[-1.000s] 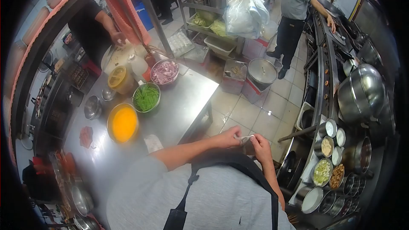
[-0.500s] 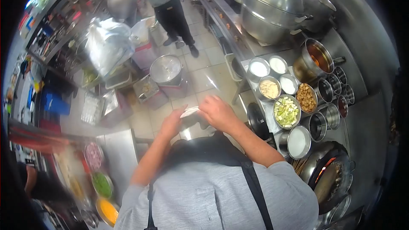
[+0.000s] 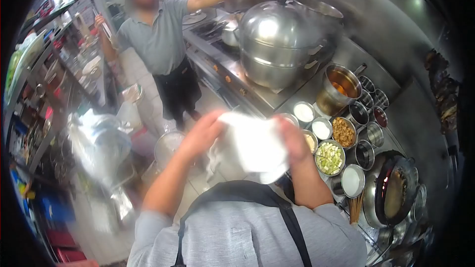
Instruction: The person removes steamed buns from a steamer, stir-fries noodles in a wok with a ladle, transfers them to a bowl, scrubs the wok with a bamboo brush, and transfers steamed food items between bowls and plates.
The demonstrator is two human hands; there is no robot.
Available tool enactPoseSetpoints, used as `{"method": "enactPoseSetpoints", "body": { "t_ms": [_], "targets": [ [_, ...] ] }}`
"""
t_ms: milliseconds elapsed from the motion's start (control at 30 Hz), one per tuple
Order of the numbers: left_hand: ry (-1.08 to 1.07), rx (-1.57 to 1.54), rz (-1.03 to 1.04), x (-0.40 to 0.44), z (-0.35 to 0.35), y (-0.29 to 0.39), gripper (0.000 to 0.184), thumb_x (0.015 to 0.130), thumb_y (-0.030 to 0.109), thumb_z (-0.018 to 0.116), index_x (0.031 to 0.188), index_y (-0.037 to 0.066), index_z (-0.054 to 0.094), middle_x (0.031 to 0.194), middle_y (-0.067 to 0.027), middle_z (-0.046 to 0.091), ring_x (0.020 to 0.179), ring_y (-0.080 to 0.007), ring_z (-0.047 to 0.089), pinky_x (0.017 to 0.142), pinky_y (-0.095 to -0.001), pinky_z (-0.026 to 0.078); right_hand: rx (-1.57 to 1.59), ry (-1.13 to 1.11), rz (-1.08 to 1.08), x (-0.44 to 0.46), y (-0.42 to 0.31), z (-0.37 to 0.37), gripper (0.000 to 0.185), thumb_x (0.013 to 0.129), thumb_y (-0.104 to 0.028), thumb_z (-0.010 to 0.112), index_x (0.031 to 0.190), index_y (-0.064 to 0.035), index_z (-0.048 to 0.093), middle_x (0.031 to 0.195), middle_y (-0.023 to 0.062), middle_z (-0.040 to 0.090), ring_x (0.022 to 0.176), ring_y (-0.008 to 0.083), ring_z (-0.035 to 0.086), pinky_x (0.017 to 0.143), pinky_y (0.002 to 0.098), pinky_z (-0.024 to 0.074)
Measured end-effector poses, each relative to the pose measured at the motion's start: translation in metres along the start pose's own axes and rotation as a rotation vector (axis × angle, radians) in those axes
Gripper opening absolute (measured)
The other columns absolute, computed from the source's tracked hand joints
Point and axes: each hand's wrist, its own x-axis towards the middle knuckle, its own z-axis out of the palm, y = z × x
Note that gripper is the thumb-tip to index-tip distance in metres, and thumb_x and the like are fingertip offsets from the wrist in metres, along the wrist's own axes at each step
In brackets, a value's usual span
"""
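Observation:
A white cloth [image 3: 252, 143] hangs spread between my two hands in front of my chest, smeared by motion. My left hand [image 3: 207, 129] grips its upper left corner, fingers closed. At the opposite edge, my right hand [image 3: 293, 141] is closed on the cloth, though blur softens its fingers. Just beyond my right hand sit metal containers, one holding chopped green vegetable [image 3: 330, 158] and another brown fried cubes [image 3: 343, 132].
A large domed steamer [image 3: 274, 44] stands on the stove. To its right is a pot of brown liquid [image 3: 341, 86]; a wok [image 3: 396, 193] lies at lower right. A co-worker [image 3: 158, 34] stands by the stove, one arm outstretched. A plastic-covered pile [image 3: 99, 141] is at left.
The white cloth, bunched small between my hands before, is now spread wide. My hands have moved apart and upward. The view has swung so the co-worker shows more fully, arm over the stove.

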Motion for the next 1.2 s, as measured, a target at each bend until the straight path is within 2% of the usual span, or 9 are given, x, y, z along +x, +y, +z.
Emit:
{"method": "enactPoseSetpoints", "body": {
  "t_ms": [100,167,267,433,500,800,1067,1100,1200],
  "targets": [
    [-0.247,-0.204,0.209,0.074,-0.020,0.078,0.028,0.105,0.019,0.058,0.128,0.004,0.062,0.107,-0.0014,0.063,0.096,-0.0157,0.062,0.084,-0.0301,0.052,0.202,-0.041,-0.100,0.036,0.004,-0.017,0.030,0.108,-0.024,0.056,0.123,-0.0001,0.064,0.111,0.0117,0.071,0.098,0.0214,0.070,0.087,0.0359,0.0576],
    [-0.470,0.065,0.349,0.122,-0.017,0.107,0.042,0.100,0.024,0.066,0.136,0.003,0.059,0.115,-0.0074,0.067,0.105,-0.0218,0.065,0.092,-0.0328,0.053,0.191,0.105,-0.123,0.060,0.021,-0.024,0.031,0.107,-0.025,0.056,0.123,-0.0003,0.065,0.112,0.0125,0.071,0.099,0.0225,0.070,0.087,0.0364,0.0574],
    [-0.422,0.513,0.566,0.164,-0.004,0.107,0.061,0.091,0.029,0.078,0.144,0.005,0.058,0.139,-0.0208,0.062,0.127,-0.0330,0.061,0.107,-0.0395,0.049,0.099,0.219,-0.130,0.094,0.019,-0.020,0.032,0.106,-0.026,0.057,0.123,-0.0006,0.066,0.113,0.0137,0.071,0.101,0.0242,0.070,0.088,0.0371,0.0572],
    [0.127,0.132,0.714,0.156,-0.062,0.115,0.047,0.093,0.021,0.074,0.135,0.002,0.063,0.124,-0.0127,0.066,0.106,-0.0221,0.064,0.094,-0.0349,0.053,-0.059,0.375,-0.187,0.150,-0.020,-0.019,0.034,0.104,-0.028,0.058,0.123,-0.0010,0.067,0.114,0.0157,0.071,0.104,0.0271,0.069,0.089,0.0384,0.0568],
    [0.138,0.021,0.609,0.144,-0.092,0.092,0.037,0.097,0.015,0.069,0.131,0.001,0.064,0.118,-0.0056,0.064,0.103,-0.0138,0.063,0.091,-0.0292,0.052,-0.120,0.448,-0.243,0.175,-0.038,-0.031,0.035,0.103,-0.028,0.058,0.123,-0.0012,0.068,0.115,0.0165,0.072,0.106,0.0282,0.069,0.089,0.0389,0.0567],
    [-0.018,-0.473,-0.215,0.082,-0.112,-0.178,0.037,0.105,0.035,0.064,0.134,0.012,0.058,0.114,-0.0075,0.069,0.092,-0.0165,0.067,0.079,-0.0309,0.054,-0.431,0.918,-0.444,0.225,-0.140,-0.105,0.038,0.100,-0.031,0.060,0.122,-0.0020,0.071,0.117,0.0201,0.072,0.111,0.0333,0.069,0.091,0.0411,0.0560],
    [0.368,-0.631,-0.789,0.016,-0.131,-0.339,0.031,0.105,0.036,0.059,0.122,0.010,0.056,0.105,-0.0128,0.066,0.084,-0.0239,0.067,0.072,-0.0402,0.055,-1.515,1.767,-0.155,0.321,-0.248,-0.213,0.042,0.097,-0.034,0.062,0.122,-0.0027,0.074,0.119,0.0233,0.073,0.117,0.0379,0.069,0.093,0.0431,0.0554],
    [0.410,-0.631,-0.835,0.017,-0.132,-0.341,0.032,0.105,0.036,0.058,0.123,0.009,0.055,0.107,-0.0145,0.066,0.084,-0.0251,0.067,0.073,-0.0410,0.056,-1.575,1.649,-0.099,0.335,-0.259,-0.226,0.049,0.096,-0.034,0.062,0.128,0.0016,0.071,0.128,0.0264,0.070,0.121,0.0412,0.068,0.094,0.0455,0.0557],
    [0.451,-0.586,-0.884,0.010,-0.132,-0.324,0.036,0.103,0.035,0.059,0.125,0.007,0.054,0.109,-0.0191,0.067,0.088,-0.0277,0.068,0.075,-0.0418,0.057,-2.407,0.864,0.776,0.338,-0.267,-0.229,0.049,0.095,-0.034,0.061,0.131,-0.0021,0.071,0.135,0.0249,0.066,0.127,0.0384,0.064,0.102,0.0430,0.0525]
  ]
}}
